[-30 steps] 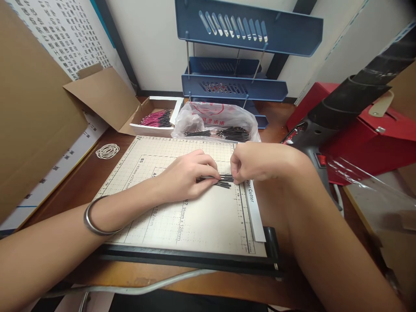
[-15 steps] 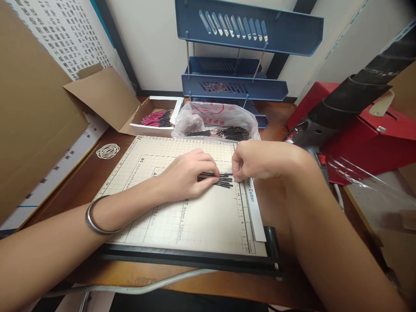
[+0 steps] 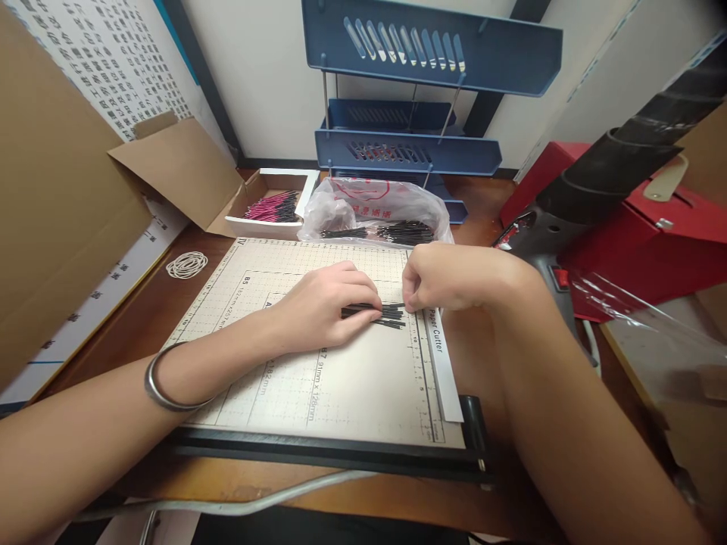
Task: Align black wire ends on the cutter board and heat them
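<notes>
A small bundle of thin black sticks [image 3: 387, 315] lies on the gridded board of a paper cutter [image 3: 341, 378], near its right-hand ruler strip. My left hand [image 3: 326, 303] rests on the board with its fingers pressed together over the left ends of the sticks. My right hand [image 3: 448, 278] is curled, its fingertips pinching at the right ends of the same bundle. A metal bangle [image 3: 162, 378] circles my left wrist.
Behind the cutter lie a clear plastic bag [image 3: 375, 212] with more black sticks and a white box [image 3: 273, 208] of pink-and-black ones. A blue tiered tray rack [image 3: 409, 144] stands at the back. Rubber bands [image 3: 187, 264] lie left; a red box [image 3: 636, 235] and the raised cutter arm [image 3: 625, 163] stand right.
Both hands have barely shifted; the fingers have nudged the bundle of sticks slightly on the board.
</notes>
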A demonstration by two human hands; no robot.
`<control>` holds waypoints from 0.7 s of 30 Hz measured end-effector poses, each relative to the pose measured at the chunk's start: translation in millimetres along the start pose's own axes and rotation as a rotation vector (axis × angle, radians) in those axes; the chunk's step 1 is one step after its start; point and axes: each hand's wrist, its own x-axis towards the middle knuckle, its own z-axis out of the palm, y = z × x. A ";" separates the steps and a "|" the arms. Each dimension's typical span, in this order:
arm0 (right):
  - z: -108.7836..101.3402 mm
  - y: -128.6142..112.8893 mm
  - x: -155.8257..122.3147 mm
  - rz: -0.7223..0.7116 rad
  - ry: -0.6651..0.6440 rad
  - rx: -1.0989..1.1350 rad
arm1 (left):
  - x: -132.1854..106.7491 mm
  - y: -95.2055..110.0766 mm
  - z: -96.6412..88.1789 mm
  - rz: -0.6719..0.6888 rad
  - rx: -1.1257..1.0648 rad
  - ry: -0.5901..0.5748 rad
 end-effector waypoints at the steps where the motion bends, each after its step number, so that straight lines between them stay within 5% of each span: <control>1: 0.4 0.2 0.8 -0.007 0.005 0.004 | -0.5 -1.1 -2.2 0.029 0.013 -0.007; 21: -2.2 5.4 -1.0 -0.090 0.008 0.055 | -3.6 -8.3 -13.2 0.291 0.051 -0.038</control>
